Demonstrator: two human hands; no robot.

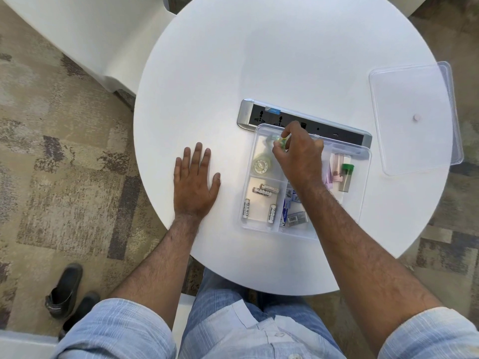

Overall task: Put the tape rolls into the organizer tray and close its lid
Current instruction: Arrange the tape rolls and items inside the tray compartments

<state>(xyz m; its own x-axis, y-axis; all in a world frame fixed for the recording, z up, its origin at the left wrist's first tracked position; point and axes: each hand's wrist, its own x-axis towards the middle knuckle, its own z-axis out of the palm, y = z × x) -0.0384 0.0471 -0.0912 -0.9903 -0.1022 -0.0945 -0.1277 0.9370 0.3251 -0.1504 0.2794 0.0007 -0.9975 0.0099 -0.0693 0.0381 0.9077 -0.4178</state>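
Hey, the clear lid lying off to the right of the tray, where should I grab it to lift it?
Grip the clear lid by its near right corner, which seems to hang past the round table edge. It lies flat, so fingers can slip under there only.

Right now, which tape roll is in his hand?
The green-edged tape roll in the right hand; the clear roll lies loose in the tray.

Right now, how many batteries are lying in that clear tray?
4, all in the near-left compartment of the tray: two lie side by side at its far end, one by the left wall, one by the right divider. None seems hidden.
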